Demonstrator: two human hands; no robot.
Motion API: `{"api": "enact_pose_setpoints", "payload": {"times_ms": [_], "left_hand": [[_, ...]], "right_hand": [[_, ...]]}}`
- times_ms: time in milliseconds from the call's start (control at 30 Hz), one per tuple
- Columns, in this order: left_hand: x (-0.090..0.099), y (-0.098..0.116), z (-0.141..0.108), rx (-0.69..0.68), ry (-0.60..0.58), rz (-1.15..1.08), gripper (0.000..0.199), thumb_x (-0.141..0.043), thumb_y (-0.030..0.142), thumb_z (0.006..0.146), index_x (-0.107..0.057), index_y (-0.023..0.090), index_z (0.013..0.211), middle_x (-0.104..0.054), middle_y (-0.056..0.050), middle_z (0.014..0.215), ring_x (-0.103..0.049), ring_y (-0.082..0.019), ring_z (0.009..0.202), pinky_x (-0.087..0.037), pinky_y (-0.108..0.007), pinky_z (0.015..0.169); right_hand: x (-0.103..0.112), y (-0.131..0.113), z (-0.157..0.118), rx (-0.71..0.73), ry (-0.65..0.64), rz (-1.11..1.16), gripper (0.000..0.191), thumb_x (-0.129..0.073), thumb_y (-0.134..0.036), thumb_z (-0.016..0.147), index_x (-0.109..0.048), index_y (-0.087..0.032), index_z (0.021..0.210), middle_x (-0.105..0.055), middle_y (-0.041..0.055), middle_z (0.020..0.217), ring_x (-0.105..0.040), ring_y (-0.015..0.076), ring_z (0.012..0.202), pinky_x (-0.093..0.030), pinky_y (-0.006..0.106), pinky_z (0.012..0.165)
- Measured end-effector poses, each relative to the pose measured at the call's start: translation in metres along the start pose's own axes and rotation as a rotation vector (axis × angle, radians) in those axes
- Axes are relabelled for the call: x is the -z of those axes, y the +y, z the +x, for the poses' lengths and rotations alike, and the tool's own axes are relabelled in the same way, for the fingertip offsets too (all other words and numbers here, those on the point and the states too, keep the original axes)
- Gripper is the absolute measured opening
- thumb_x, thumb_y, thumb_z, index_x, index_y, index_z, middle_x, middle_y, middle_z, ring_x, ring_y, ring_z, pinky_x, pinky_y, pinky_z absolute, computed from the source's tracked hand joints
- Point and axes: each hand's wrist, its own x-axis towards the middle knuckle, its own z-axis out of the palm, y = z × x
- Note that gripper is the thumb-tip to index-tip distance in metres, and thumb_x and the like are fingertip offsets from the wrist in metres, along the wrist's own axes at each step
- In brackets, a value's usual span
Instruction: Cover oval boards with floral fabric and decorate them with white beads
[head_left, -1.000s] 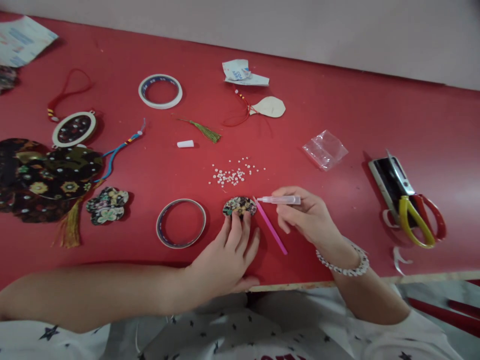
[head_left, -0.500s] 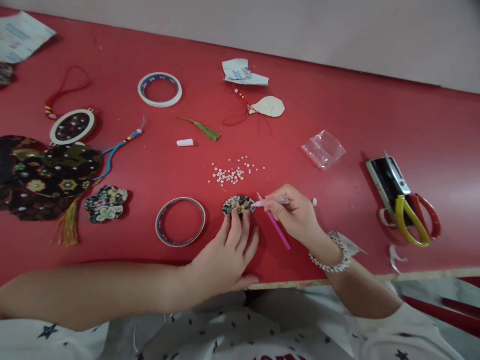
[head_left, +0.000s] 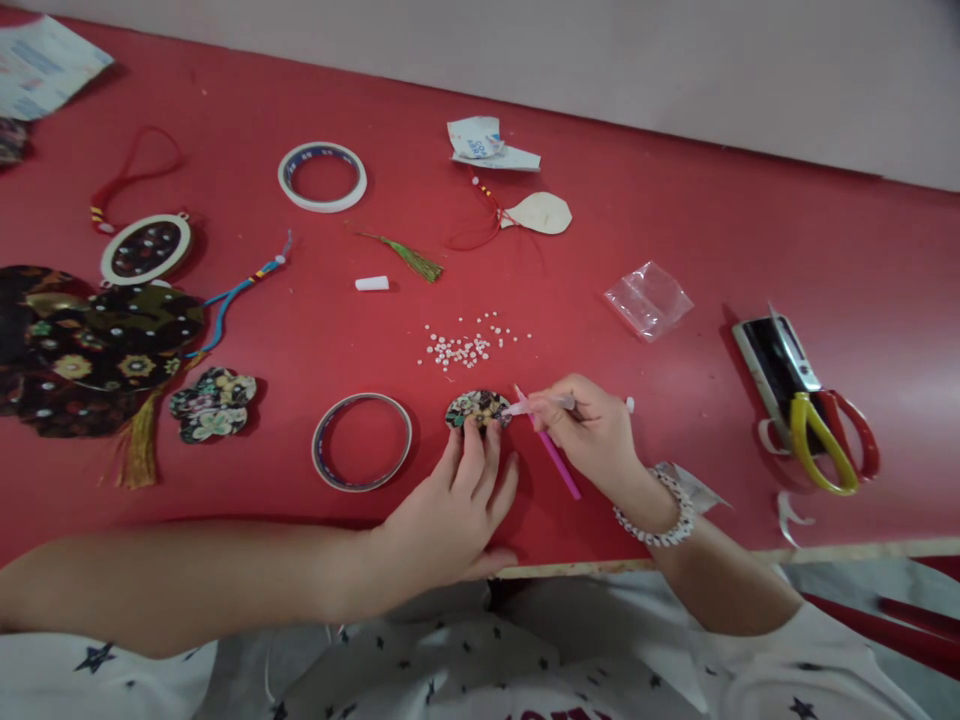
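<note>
Right hand pinched closed on a clear plastic tube, long axis running sideways, nozzle pointing left at the fabric-covered disc, right at its edge. Left hand, fingers loosely spread, presses the disc from the near side, no grip. Pink stick runs just right of the disc, under the right fingers; held or not, cannot tell. White beads lie beyond the disc.

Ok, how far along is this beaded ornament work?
One oval ornament on a red cord already looks finished, its dark fabric dotted with white beads. In hand: the left hand presses a small floral fabric disc, while the right hand holds a clear applicator tube with its tip at the disc's edge. Apparently left: the loose white beads and a bare cream leaf-shaped piece.
</note>
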Motion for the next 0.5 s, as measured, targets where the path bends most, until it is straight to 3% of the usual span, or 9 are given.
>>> {"api": "enact_pose_setpoints", "payload": {"times_ms": [167,300,500], "left_hand": [[-0.0009,0.0002,-0.0001,0.001,0.003,0.004,0.08,-0.04,0.068,0.079,-0.049,0.004,0.126,-0.049,-0.029,0.129,-0.049,-0.044,0.115,-0.038,-0.049,0.092],[-0.0011,0.0,-0.0003,-0.005,0.003,-0.007,0.079,-0.039,0.067,0.08,-0.049,0.003,0.126,-0.048,-0.03,0.129,-0.049,-0.044,0.116,-0.038,-0.05,0.093],[0.0,0.0,-0.0003,0.003,-0.001,-0.013,0.079,-0.04,0.067,0.08,-0.049,0.003,0.125,-0.049,-0.03,0.128,-0.049,-0.044,0.116,-0.038,-0.049,0.093]], "right_hand": [[0.0014,-0.0009,0.0003,-0.091,0.014,0.161,0.02,-0.06,-0.033,0.082,-0.062,-0.021,0.098,-0.059,-0.0051,0.055,-0.051,0.0066,0.045,-0.041,0.018,0.042],[0.0019,-0.0001,0.0014,-0.129,0.014,0.271,0.015,-0.066,-0.029,0.077,-0.062,-0.02,0.088,-0.056,-0.0068,0.053,-0.046,0.0045,0.038,-0.04,0.018,0.038],[0.0048,-0.0041,0.0007,-0.114,-0.026,0.361,0.018,-0.056,-0.031,0.085,-0.056,-0.021,0.099,-0.068,-0.0017,0.071,-0.053,0.0054,0.04,-0.046,0.021,0.042]]}}
